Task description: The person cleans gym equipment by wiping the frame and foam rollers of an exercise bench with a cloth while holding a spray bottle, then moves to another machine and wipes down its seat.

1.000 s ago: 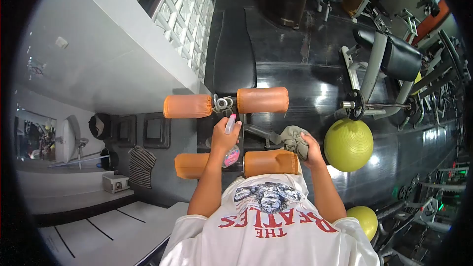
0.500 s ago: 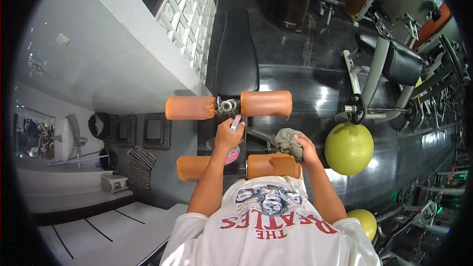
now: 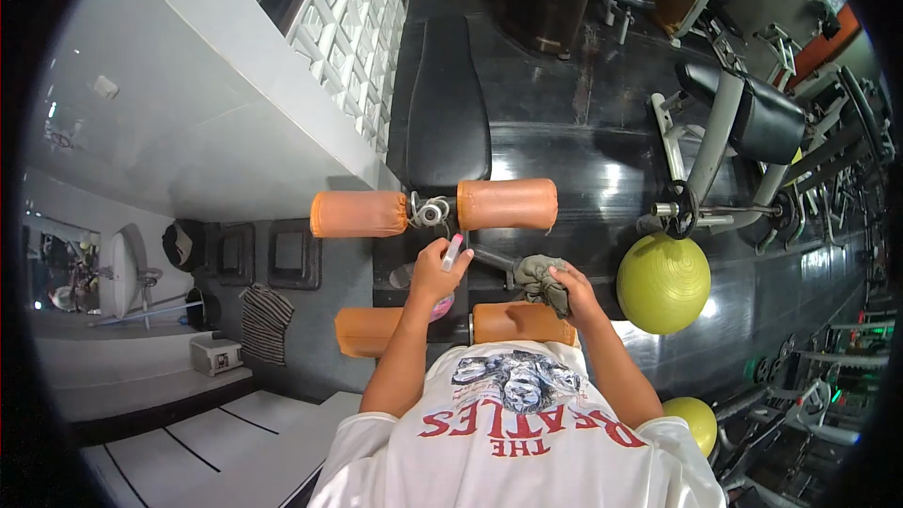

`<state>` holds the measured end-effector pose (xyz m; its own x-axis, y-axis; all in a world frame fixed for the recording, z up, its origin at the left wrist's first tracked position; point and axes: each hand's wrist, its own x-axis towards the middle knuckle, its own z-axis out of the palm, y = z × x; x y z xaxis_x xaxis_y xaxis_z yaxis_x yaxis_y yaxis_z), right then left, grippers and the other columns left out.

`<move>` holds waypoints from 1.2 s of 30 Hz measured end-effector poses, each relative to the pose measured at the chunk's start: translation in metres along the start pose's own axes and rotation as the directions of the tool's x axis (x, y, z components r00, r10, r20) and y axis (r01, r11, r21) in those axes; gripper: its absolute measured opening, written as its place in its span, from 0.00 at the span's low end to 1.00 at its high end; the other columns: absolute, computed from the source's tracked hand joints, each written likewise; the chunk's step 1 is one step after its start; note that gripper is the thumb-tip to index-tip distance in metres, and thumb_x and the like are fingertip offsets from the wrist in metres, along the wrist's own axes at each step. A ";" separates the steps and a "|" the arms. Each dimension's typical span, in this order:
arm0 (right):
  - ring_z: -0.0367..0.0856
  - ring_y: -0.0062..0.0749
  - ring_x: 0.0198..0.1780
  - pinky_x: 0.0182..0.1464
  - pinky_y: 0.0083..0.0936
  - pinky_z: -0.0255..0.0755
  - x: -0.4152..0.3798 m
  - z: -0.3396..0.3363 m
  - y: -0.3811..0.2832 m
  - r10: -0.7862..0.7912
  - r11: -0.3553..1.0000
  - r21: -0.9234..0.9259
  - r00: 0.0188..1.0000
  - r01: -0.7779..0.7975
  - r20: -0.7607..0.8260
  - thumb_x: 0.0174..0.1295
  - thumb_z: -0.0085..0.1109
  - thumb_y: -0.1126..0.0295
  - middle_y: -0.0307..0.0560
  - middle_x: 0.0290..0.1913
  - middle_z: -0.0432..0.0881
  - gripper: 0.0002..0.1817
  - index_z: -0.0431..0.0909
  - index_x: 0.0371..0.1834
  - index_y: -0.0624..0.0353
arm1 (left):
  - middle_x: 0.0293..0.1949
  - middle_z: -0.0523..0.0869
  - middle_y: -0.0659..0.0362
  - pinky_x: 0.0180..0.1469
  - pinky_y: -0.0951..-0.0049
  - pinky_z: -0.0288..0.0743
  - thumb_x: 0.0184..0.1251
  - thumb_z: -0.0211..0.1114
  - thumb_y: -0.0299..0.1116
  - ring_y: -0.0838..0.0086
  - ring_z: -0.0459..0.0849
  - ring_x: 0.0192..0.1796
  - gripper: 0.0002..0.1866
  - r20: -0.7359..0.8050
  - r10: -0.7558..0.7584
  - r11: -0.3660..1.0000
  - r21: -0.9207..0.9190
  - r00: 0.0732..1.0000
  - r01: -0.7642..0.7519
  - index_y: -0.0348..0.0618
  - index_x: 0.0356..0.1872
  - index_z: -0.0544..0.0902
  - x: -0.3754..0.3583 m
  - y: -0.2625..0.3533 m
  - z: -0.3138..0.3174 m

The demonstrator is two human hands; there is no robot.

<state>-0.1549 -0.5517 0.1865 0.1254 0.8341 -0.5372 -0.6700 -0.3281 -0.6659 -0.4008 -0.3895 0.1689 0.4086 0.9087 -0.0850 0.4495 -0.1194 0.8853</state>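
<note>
My left hand (image 3: 435, 275) is closed around a spray bottle (image 3: 452, 252). Its clear and pink nozzle points away from me, and a pink part of the bottle shows below my wrist. In my right hand (image 3: 579, 295) is a crumpled grey-green cloth (image 3: 540, 282). Both hands are between two pairs of orange-covered rollers on a bench. The far pair has a left roller (image 3: 357, 214) and a right roller (image 3: 508, 203). Closer to my body are the near left roller (image 3: 367, 332) and the near right roller (image 3: 517, 324), just below the cloth.
A black padded bench (image 3: 450, 113) extends ahead. To the right are a green exercise ball (image 3: 664, 283) and a weight machine (image 3: 715, 155). A white wall (image 3: 235, 66) rises at left, near a striped cloth (image 3: 266, 323) and a sink (image 3: 122, 268).
My right hand and the cloth have shifted slightly left and down, and the cloth looks more bunched. My left hand still grips the spray bottle, a little lower in view.
</note>
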 end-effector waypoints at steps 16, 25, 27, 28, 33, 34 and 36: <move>0.87 0.37 0.48 0.51 0.33 0.81 0.087 0.051 -0.029 -0.199 0.776 -0.612 0.980 0.153 -0.008 0.75 0.60 0.61 0.54 0.49 0.87 0.20 0.76 0.60 0.66 | 0.36 0.80 0.53 0.41 0.69 0.75 0.62 0.77 0.35 0.66 0.82 0.37 0.14 0.015 0.203 0.971 -0.134 0.979 -0.199 0.36 0.32 0.81 0.003 0.022 -0.037; 0.76 0.64 0.60 0.60 0.53 0.72 0.209 0.112 0.004 -0.428 -0.230 -0.896 0.787 0.381 0.444 0.67 0.61 0.64 0.60 0.60 0.80 0.18 0.79 0.56 0.63 | 0.59 0.81 0.49 0.66 0.55 0.65 0.57 0.78 0.40 0.52 0.79 0.62 0.16 -0.083 0.492 0.861 0.195 0.867 -0.470 0.40 0.37 0.85 0.040 0.026 -0.049; 0.75 0.61 0.60 0.64 0.52 0.72 0.212 0.093 0.037 -0.333 -0.309 -0.871 0.814 0.382 0.475 0.68 0.58 0.67 0.57 0.58 0.80 0.15 0.81 0.55 0.58 | 0.59 0.83 0.49 0.66 0.53 0.64 0.58 0.77 0.41 0.53 0.81 0.62 0.17 -0.079 0.499 0.858 0.190 0.863 -0.478 0.40 0.41 0.85 0.055 0.015 -0.045; 0.75 0.61 0.59 0.64 0.52 0.72 0.202 0.086 0.045 -0.336 -0.350 -0.827 0.765 0.440 0.550 0.68 0.57 0.68 0.57 0.57 0.80 0.15 0.81 0.55 0.58 | 0.58 0.83 0.49 0.66 0.54 0.65 0.58 0.77 0.41 0.53 0.81 0.61 0.18 -0.074 0.481 0.869 0.173 0.873 -0.464 0.40 0.42 0.84 0.060 0.014 -0.044; 0.74 0.60 0.56 0.61 0.51 0.73 0.164 -0.001 0.112 -0.106 -0.371 -0.823 0.861 0.430 0.498 0.67 0.58 0.69 0.57 0.57 0.77 0.13 0.82 0.53 0.57 | 0.36 0.85 0.50 0.43 0.57 0.76 0.59 0.76 0.36 0.51 0.85 0.41 0.14 -0.004 0.436 0.892 0.133 0.900 -0.432 0.38 0.36 0.81 0.079 0.017 -0.037; 0.74 0.60 0.56 0.61 0.51 0.73 0.160 -0.005 0.111 -0.046 -0.331 -0.871 0.916 0.362 0.398 0.66 0.59 0.69 0.57 0.57 0.76 0.14 0.82 0.53 0.57 | 0.29 0.83 0.51 0.39 0.56 0.75 0.57 0.75 0.34 0.51 0.84 0.35 0.13 -0.026 0.497 0.859 0.156 0.867 -0.487 0.39 0.32 0.80 0.082 0.022 -0.035; 0.72 0.61 0.57 0.60 0.52 0.72 0.168 -0.003 0.098 -0.106 -0.295 -0.847 0.866 0.442 0.488 0.63 0.62 0.70 0.58 0.58 0.75 0.15 0.81 0.54 0.58 | 0.29 0.82 0.51 0.38 0.55 0.75 0.56 0.74 0.33 0.51 0.83 0.34 0.11 -0.041 0.536 0.831 0.198 0.843 -0.519 0.40 0.31 0.80 0.091 0.017 -0.032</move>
<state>-0.1971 -0.4456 0.0294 -0.1775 0.9739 -0.1416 0.8730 0.0894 -0.4794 -0.3818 -0.2962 0.1905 0.5534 0.7182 0.4218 0.3187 -0.6504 0.6895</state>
